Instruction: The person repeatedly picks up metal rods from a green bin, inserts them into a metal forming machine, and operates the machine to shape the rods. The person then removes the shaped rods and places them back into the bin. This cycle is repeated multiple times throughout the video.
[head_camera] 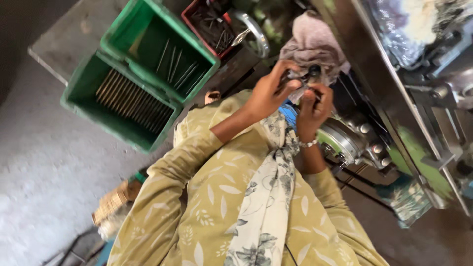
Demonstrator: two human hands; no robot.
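Note:
My left hand [268, 91] and my right hand [314, 106] are raised together in front of me, both closed around a small dark metal part [306, 78] held between the fingertips. A grey-pink cloth [313, 42] lies just beyond the hands on the machine. My right wrist wears a beaded bracelet [308, 143]. My olive leaf-patterned sleeves and a floral scarf [266, 197] fill the lower middle of the view.
Two green plastic crates [123, 98] at upper left hold rows of thin metal rods; a red tray [209, 22] with more rods sits behind them. A round metal machine housing [345, 140] and a steel machine frame [409, 98] stand at right. Concrete floor at left.

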